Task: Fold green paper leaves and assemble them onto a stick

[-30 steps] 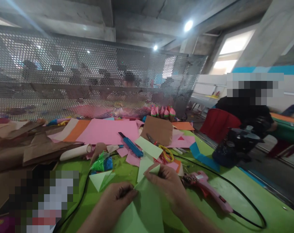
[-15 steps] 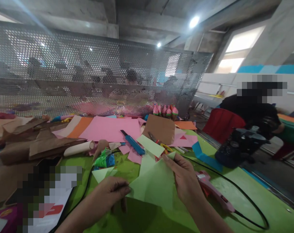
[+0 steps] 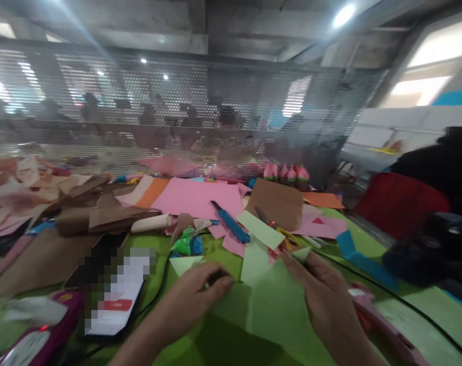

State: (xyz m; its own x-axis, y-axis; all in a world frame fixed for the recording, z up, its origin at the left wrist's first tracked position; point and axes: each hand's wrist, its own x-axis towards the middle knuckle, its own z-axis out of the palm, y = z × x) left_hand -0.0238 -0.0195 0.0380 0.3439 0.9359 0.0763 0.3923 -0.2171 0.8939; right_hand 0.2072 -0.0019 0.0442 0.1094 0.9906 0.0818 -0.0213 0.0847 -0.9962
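Note:
My right hand point(image 3: 326, 297) pinches a light green sheet of paper point(image 3: 278, 300) by its upper right part, where a corner sticks up past the fingers. My left hand point(image 3: 196, 295) is off the sheet's left side, loosely curled, with a gap between thumb and fingers and no paper seen in it. Beyond the sheet lie a blue utility knife point(image 3: 233, 225), a pale green paper strip point(image 3: 262, 230) and a yellow-handled tool point(image 3: 289, 237), partly covered. A pink glue gun point(image 3: 387, 325) lies right of my right hand.
A phone point(image 3: 118, 305) and a purple device point(image 3: 51, 330) lie at left. Pink paper point(image 3: 200, 195), brown sheets point(image 3: 276, 201) and a white roll point(image 3: 152, 222) cover the back. A perforated metal screen point(image 3: 170, 112) stands behind. A person in black point(image 3: 444, 157) sits by a red chair point(image 3: 402, 203).
My left hand has come away from the sheet's left edge. The sheet stays in my right hand. The view has turned left, so things appear shifted to the right.

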